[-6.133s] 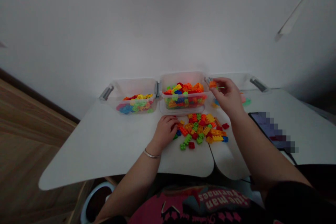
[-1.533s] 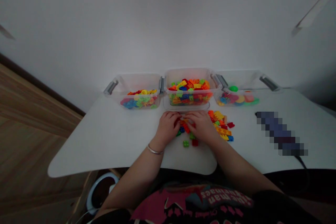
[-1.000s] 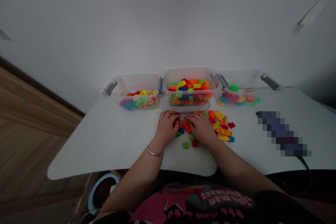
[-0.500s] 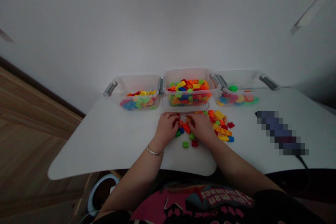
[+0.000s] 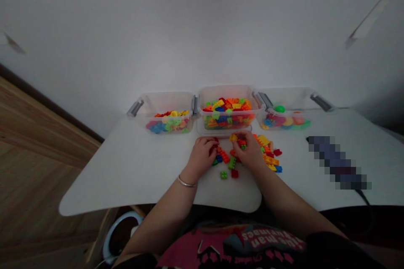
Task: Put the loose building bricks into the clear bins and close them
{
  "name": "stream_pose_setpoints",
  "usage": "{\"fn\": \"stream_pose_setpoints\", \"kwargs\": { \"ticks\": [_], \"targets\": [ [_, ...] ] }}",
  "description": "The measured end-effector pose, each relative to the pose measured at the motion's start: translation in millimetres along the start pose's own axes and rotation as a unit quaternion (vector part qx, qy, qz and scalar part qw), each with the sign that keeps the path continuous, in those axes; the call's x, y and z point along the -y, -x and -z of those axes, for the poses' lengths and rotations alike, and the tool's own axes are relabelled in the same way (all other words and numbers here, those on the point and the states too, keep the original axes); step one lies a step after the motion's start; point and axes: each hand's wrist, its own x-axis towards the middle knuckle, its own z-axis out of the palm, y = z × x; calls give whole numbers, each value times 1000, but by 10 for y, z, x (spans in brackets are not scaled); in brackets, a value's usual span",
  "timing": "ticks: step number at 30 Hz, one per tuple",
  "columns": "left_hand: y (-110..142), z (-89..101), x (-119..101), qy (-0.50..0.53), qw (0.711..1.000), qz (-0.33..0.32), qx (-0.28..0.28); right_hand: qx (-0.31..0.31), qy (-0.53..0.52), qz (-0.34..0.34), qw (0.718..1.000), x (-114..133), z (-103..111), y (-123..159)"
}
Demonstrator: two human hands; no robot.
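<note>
My left hand (image 5: 202, 154) is curled over the left side of a small group of toy bricks. A bit of red shows at its fingertips, but what the fingers hold is hidden. My right hand (image 5: 249, 151) pinches a yellow toy brick (image 5: 233, 138) between thumb and fingers, just above the table. Between the hands lie an orange-red brick (image 5: 224, 156), a blue brick (image 5: 219, 159) and a light green brick (image 5: 232, 162). Closer to me sit a square green brick (image 5: 224, 175) and a dark red brick (image 5: 235, 173).
A loose pile of bricks (image 5: 271, 161) spreads right of my right hand. Along the wall stand three clear bins: a left bin (image 5: 167, 98), a middle bin (image 5: 225, 91) and a right bin (image 5: 293, 94), each holding colourful pieces. A pixelated object (image 5: 339, 162) with a cable lies at right.
My right hand has lifted and turned slightly to the right, bringing the yellow brick into view at its fingertips. My left hand has stayed nearly in place.
</note>
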Motion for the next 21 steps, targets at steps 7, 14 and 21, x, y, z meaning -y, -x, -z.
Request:
{"fn": "stream_pose_setpoints", "kwargs": {
  "ticks": [7, 14, 21],
  "targets": [
    [2, 28, -34, -5, 1000, 7, -5, -113, -42, 55, 991, 134, 309, -392],
    [-5, 41, -43, -7, 1000, 21, -12, -85, 29, 9, 996, 46, 410, -1016],
    [-8, 50, -41, -28, 999, 29, -10, 3, 183, -3, 983, 30, 321, -1231]
  ]
}}
